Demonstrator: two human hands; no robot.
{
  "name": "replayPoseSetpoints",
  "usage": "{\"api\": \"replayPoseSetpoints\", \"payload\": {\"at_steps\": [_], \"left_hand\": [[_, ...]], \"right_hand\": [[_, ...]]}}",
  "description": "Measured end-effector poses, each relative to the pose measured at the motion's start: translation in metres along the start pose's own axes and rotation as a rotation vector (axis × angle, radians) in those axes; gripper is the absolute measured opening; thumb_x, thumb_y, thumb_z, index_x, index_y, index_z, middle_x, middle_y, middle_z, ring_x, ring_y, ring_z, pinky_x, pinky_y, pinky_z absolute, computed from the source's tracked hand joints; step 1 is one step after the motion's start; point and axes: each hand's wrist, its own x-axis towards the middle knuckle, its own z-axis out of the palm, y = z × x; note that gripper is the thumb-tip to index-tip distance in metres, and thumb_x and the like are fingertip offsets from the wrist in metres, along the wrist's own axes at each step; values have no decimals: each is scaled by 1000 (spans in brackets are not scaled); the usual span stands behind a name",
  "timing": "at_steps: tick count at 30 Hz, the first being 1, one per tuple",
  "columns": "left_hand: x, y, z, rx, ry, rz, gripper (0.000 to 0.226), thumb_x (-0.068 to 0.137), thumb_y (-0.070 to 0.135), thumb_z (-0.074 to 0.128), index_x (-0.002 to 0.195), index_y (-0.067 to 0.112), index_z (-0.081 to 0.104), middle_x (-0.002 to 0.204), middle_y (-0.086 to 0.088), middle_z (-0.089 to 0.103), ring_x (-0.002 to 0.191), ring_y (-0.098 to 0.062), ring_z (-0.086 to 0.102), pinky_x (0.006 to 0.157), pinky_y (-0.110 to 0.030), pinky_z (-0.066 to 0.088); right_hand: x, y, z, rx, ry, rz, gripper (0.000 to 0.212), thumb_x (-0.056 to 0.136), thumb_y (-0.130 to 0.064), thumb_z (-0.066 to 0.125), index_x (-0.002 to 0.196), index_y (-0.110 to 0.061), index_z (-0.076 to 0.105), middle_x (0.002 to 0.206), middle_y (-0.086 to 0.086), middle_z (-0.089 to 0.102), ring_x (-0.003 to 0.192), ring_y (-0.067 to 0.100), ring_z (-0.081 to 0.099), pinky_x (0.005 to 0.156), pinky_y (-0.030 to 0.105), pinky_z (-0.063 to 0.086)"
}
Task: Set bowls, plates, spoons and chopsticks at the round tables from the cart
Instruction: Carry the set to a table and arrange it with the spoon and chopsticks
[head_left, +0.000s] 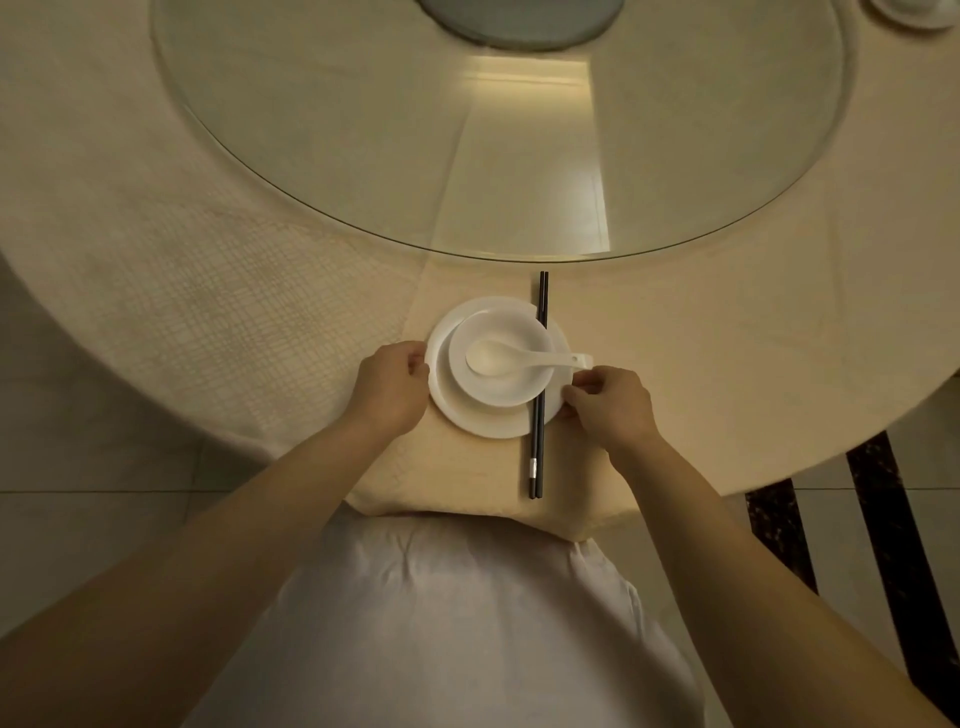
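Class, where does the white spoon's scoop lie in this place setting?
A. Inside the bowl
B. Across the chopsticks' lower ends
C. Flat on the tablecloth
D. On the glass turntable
A: the spoon's scoop rests inside the bowl, which sits on the plate.

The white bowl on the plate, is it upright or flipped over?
Upright: the white bowl sits open side up on the white plate, a white spoon resting inside.
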Motion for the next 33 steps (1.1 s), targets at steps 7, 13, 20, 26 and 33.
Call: {"api": "replayPoseSetpoints", "payload": {"at_steps": [7,13,20,26,33], "left_hand": [[-2,-5,-3,2,-8,3,28,101,12,52,123,6,67,97,3,63,91,-10,54,77,-23,40],[-8,-4,-1,3,-36,12,32,101,14,52,130,8,64,113,-6,68,97,-11,55,79,-19,40],[-8,-6,0,1,-11,5,28,100,14,53,125,8,66,118,-8,69,93,-9,53,75,-18,39],[-6,-8,2,0,13,10,29,100,13,53,126,9,66,118,-6,69,90,-5,52,64,-8,31],[-9,-6,2,9,-2,11,35,101,14,52,134,8,60,125,-6,66,103,-10,57,80,-18,38]], "right_hand": [[-9,4,4,8,-5,22,10,85,-9,64,89,-15,71,83,4,74,85,21,69,76,34,56],[-16,12,1,20,3,23,10,86,-10,66,83,-19,69,72,-4,71,67,5,65,55,16,44],[-14,8,3,30,22,1,13,86,-7,65,81,-19,68,72,-2,71,69,9,65,56,20,46],[-12,8,6,22,19,5,14,86,-8,65,81,-20,67,75,0,71,76,17,66,65,27,51],[-13,6,4,-2,6,12,13,86,-11,64,80,-22,67,75,0,71,79,21,69,68,30,55]]}}
